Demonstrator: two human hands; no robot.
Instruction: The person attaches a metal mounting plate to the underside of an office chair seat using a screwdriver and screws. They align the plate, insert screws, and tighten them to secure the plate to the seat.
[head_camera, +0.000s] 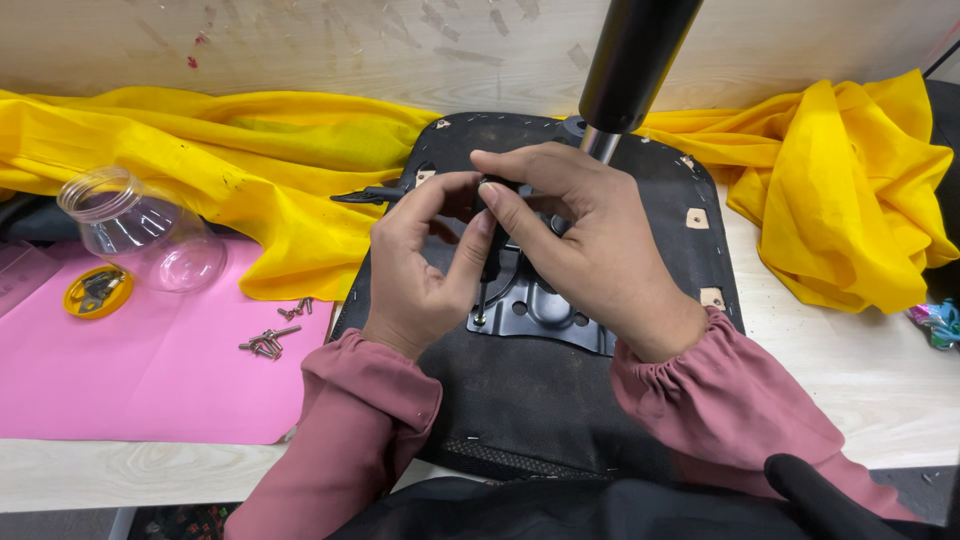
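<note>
I am looking down at an upturned office chair seat (560, 400), its black fabric underside facing up on a pale wooden table (860, 390). A black metal mounting plate (545, 315) sits on the middle of the seat, and a black gas-lift column (632, 60) rises from its far side towards me, tilting slightly right.

Both hands meet over the plate. My left hand (415, 270) and my right hand (575, 240) each pinch narrowly, fingertips together, around the top of a slim dark tool (486, 285), probably a hex key. Its long axis stands almost upright, tip pointing down onto a screw (479, 320) at the plate's near left corner.

The plate appears already placed on the seat, and this corner fastener looks part driven. I cannot tell whether the other corners are fixed; my hands hide them. A black lever (365, 195) sticks out to the left from under the plate.

To the left, on a pink sheet (150, 380), lie loose screws (270, 340), suggesting fastening is left to do. Further left sit a clear plastic jar (140, 230) on its side and a yellow lid (96, 291). Yellow cloth (250, 160) is bunched along the far edge.
</note>
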